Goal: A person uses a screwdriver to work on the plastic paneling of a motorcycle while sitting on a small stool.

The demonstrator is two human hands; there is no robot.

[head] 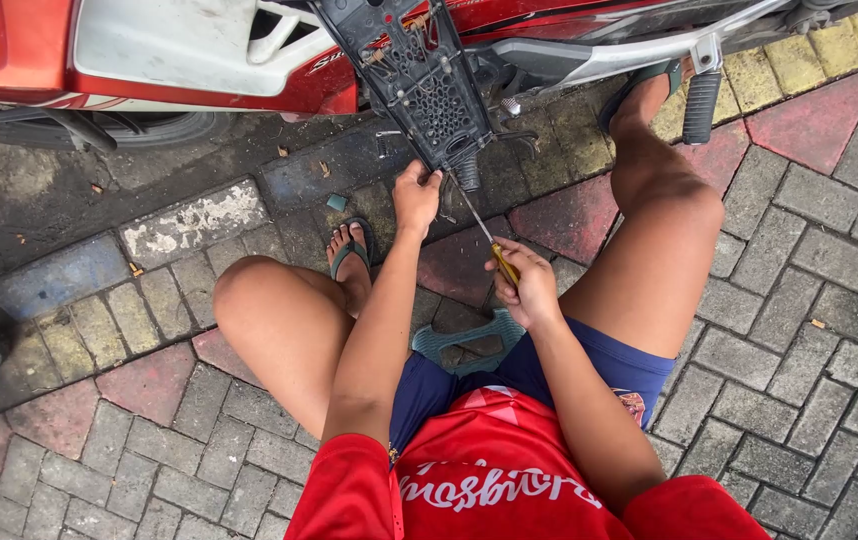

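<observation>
The right hand [527,290] was closed around the yellow handle of a screwdriver [487,244], its shaft angled up to the lower end of a black plastic motorcycle panel [427,85]. The left hand [416,195] pinched that panel's bottom edge, arm stretched straight forward between the knees. The panel hung down from a red and white motorcycle [199,50] parked at a kerb. Underneath lay an outdoor pavement of grey and red paving bricks [799,330], dirty near the kerb, with a foot in a green flip-flop [351,255] beside a low teal stool [469,343]
</observation>
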